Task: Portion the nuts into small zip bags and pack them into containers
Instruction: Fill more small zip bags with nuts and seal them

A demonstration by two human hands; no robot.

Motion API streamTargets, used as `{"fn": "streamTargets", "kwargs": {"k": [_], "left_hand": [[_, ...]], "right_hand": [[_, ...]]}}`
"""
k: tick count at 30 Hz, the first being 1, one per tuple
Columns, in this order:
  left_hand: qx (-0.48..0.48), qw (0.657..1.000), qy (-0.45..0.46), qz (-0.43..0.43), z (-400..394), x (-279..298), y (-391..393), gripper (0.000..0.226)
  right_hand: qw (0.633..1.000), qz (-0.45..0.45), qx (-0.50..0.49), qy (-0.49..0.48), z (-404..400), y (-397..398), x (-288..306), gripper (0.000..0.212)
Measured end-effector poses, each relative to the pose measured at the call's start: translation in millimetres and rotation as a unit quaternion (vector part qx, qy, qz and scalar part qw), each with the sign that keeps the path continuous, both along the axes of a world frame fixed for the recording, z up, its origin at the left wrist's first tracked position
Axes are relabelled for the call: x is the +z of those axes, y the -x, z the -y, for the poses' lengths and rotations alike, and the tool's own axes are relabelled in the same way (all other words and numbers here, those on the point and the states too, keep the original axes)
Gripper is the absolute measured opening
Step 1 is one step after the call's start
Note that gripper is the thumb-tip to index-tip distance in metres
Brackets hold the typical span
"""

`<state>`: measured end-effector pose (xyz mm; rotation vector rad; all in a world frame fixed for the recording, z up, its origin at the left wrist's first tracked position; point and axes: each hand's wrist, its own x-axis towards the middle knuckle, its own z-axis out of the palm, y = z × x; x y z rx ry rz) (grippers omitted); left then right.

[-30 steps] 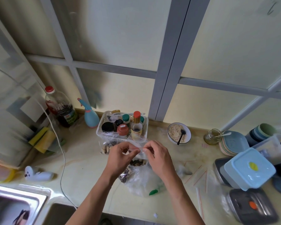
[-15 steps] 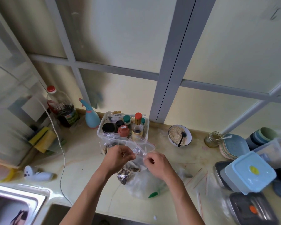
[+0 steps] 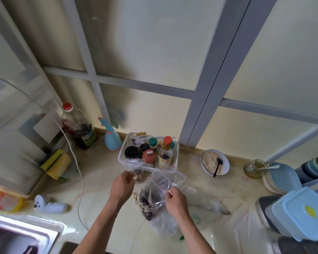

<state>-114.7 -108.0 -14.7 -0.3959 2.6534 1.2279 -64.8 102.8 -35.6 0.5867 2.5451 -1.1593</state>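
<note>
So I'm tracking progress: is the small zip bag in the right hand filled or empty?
Seemingly empty: the zip bag looks clear and flat, pinched by the right hand. The nuts lie in the bag below.

Sink point(image 3: 22, 237) and grey lidded container point(image 3: 301, 246) are cut off by the bottom edge

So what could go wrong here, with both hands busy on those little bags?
The right hand pinches an empty zip bag by one corner only, so it could slip. The left hand holds another small bag near the crowded basket, and might knock it. The open nut bag below could spill.
</note>
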Motion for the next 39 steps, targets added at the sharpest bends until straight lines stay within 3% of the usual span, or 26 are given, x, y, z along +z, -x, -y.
{"fn": "streamTargets", "kwargs": {"k": [3, 8, 10, 14, 22, 27, 29, 33, 36, 39], "left_hand": [[0.082, 0.996, -0.013, 0.036, 11.7, -16.5, 13.9, 0.022], [0.167, 0.977, -0.101, 0.089, 26.1, -34.2, 34.1, 0.077], [0.186, 0.964, -0.167, 0.093, 29.3, -41.3, 41.0, 0.087], [0.162, 0.954, -0.238, 0.083, 29.0, -55.1, 50.5, 0.064], [0.117, 0.966, -0.23, 0.005, 20.5, -45.6, 46.8, 0.014], [0.104, 0.965, -0.235, -0.046, 22.2, -11.3, 39.9, 0.015], [0.082, 0.963, -0.247, -0.065, 17.6, 9.7, 40.4, 0.018], [0.041, 0.948, -0.3, -0.092, -1.3, 51.2, 39.1, 0.019], [0.029, 0.929, -0.354, -0.104, -16.2, 72.1, 34.8, 0.025], [0.044, 0.925, -0.358, -0.12, -32.9, 80.2, 25.8, 0.026]], "right_hand": [[0.998, -0.018, -0.027, -0.054, -0.4, 13.0, -6.2, 0.015], [0.996, -0.053, -0.021, -0.07, 2.5, 43.6, -3.4, 0.011], [0.997, -0.058, 0.008, -0.041, 5.0, 53.0, -1.8, 0.009], [0.997, -0.069, 0.035, 0.002, 9.6, 64.7, -1.1, 0.007], [0.995, -0.077, 0.026, 0.065, 13.9, 70.8, 3.9, 0.008], [0.982, -0.138, 0.071, 0.105, 22.2, 76.0, 20.4, 0.005], [0.977, -0.135, 0.105, 0.128, 25.3, 78.1, 33.1, 0.017], [0.963, -0.069, 0.139, 0.222, 31.0, 74.5, 60.7, 0.066], [0.966, -0.055, 0.13, 0.215, 29.5, 65.0, 82.8, 0.046], [0.96, -0.117, 0.106, 0.233, 23.3, 54.1, 100.0, 0.022]]}}
